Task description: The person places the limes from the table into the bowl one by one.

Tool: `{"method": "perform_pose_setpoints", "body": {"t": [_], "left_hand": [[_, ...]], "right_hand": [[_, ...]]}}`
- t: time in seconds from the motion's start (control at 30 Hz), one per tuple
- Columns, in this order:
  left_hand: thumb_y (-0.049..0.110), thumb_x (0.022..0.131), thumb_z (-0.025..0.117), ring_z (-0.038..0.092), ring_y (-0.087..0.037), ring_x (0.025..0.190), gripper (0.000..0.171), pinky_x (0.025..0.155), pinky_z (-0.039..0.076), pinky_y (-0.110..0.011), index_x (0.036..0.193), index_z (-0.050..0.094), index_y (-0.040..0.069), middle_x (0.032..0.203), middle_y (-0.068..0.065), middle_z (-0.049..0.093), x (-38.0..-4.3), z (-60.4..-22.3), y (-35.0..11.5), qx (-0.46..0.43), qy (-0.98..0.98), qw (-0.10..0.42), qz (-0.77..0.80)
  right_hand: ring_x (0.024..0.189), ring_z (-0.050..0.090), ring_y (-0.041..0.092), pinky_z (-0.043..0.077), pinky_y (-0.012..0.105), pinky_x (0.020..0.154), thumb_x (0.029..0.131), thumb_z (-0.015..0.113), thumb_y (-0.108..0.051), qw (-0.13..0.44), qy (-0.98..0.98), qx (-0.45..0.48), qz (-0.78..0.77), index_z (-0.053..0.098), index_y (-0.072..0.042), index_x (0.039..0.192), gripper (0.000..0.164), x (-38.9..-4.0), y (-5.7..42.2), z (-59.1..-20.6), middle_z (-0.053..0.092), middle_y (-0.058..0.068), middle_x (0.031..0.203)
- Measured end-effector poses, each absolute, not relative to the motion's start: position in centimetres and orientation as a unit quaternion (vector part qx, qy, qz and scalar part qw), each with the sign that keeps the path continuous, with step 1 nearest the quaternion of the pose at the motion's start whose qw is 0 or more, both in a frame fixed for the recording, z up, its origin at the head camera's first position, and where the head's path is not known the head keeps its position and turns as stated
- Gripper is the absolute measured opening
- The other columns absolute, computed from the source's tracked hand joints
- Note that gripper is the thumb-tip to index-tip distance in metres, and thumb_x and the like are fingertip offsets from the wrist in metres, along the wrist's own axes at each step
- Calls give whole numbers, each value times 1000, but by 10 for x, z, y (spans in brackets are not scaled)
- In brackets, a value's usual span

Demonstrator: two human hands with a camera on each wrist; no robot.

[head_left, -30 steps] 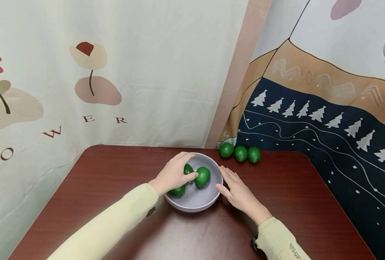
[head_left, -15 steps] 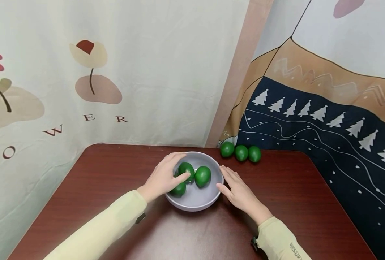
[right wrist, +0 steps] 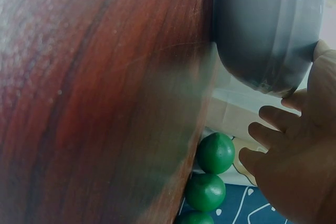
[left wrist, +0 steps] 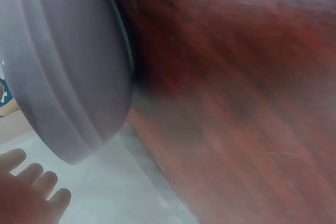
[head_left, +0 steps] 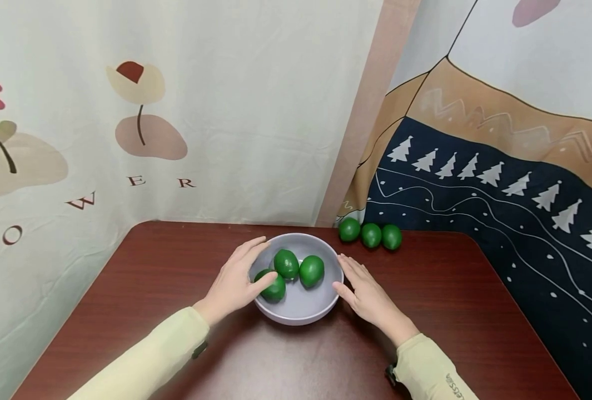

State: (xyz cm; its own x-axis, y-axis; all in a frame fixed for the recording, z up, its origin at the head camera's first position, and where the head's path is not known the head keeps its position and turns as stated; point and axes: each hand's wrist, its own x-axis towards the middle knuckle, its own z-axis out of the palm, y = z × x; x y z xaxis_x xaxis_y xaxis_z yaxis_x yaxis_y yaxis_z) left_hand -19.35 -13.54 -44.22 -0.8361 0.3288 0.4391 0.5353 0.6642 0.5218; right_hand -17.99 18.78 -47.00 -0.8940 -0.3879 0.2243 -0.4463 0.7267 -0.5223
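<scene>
I have a round grey bowl [head_left: 296, 320], with no long axis, standing between the two hands and about equally near both, three green limes [head_left: 312, 271] inside it and three more limes [head_left: 371, 236] lined up beyond its right side. At the bowl's right wall, the right hand [head_left: 369, 297] touches with outstretched fingers; at its left rim, the left hand [head_left: 232, 283] spreads wide, holding nothing, contact unclear to me.

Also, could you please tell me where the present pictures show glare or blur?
Head view: pale glare on the near tabletop, bowl fairly sharp; left wrist view: tabletop blurred, glare along the top, dark shadow beside the bowl; right wrist view: glare at upper left, small highlights on the green fruits.
</scene>
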Motion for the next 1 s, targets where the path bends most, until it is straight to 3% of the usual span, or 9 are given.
{"method": "perform_pose_setpoints", "body": {"t": [0.6, 1.0], "left_hand": [[37, 93, 73, 38, -33, 148, 69, 115, 34, -61, 154, 49, 14, 163, -8, 40, -185, -468, -159, -218, -906, 173, -318], [33, 96, 69, 39, -40, 146, 66, 114, 33, -63, 154, 49, 8, 161, -14, 41, -182, -482, -164, -216, -909, 175, -311]], "right_hand": [[151, 32, 45, 23, 60, 123, 104, 63, -29, 46, -929, 220, 295, 38, 2, 157, 67, -179, 187, -470, 38, 22, 162], [151, 31, 45, 23, 61, 123, 104, 62, -31, 43, -930, 219, 293, 38, 0, 158, 67, -180, 188, -472, 37, 21, 163]]}}
